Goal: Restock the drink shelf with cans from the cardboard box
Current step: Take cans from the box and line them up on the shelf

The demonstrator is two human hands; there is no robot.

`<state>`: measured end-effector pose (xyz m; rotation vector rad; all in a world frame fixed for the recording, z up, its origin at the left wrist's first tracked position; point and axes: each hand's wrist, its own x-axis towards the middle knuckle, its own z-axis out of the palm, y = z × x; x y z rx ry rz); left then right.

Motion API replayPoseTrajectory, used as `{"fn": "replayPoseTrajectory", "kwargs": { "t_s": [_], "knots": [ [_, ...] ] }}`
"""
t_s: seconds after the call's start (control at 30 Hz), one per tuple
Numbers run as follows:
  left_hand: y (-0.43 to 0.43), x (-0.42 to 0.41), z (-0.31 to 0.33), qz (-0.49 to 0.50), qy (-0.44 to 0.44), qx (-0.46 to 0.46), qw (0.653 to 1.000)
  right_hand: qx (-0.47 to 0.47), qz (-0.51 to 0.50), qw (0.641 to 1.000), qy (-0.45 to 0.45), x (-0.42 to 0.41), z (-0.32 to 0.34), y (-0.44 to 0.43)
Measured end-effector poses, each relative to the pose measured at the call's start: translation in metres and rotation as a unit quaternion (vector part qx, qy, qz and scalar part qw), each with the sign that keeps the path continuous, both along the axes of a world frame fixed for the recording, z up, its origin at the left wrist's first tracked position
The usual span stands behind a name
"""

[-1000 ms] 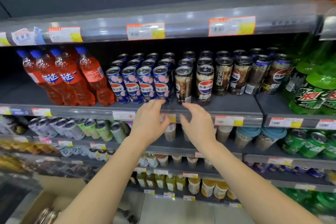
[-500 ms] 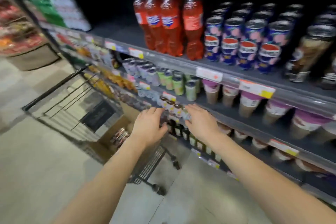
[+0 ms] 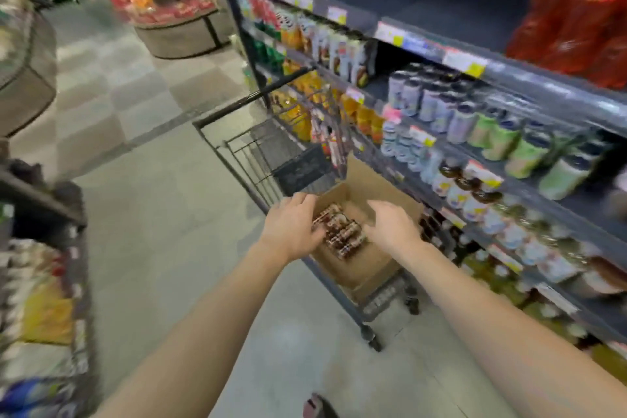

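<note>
An open cardboard box [image 3: 363, 180] sits in a black wire shopping cart [image 3: 258, 159] beside the drink shelf [image 3: 509, 74]. Several brown cans [image 3: 342, 231] lie on their sides inside the box. My left hand [image 3: 291, 229] hovers over the box's left edge, fingers relaxed, close to the cans. My right hand [image 3: 390, 225] hangs over the box's right half, fingers loosely spread and holding nothing. Red soda bottles [image 3: 583, 10] stand on the upper shelf at the far right.
Lower shelves hold pale and green cans [image 3: 502, 139] and small jars [image 3: 464, 190]. A low rack of goods [image 3: 44, 281] stands at the left. The grey tiled aisle floor [image 3: 152, 214] lies between them, with round display stands [image 3: 176, 23] further back.
My view swung from the can shelf down and left to the cart. Both hands dropped from the shelf edge to just above the cans in the box.
</note>
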<state>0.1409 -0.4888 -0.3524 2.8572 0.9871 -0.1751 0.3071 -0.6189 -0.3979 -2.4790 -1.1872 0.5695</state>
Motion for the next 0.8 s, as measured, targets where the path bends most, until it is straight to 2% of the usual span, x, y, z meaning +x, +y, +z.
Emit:
{"fn": "replayPoseTrajectory", "kwargs": {
  "t_s": [0.17, 0.33, 0.8],
  "knots": [
    [0.070, -0.026, -0.006, -0.010, 0.009, -0.003, 1.000, -0.026, -0.022, 0.999, 0.034, -0.027, -0.013, 0.072],
    [0.116, -0.017, -0.026, -0.036, 0.029, -0.031, 0.998, -0.058, -0.044, 0.996, 0.043, -0.028, -0.028, 0.109],
    [0.226, 0.118, -0.128, -0.128, 0.115, -0.084, 0.981, -0.118, -0.181, 0.968, 0.123, 0.069, -0.122, 0.190]
  ]
}}
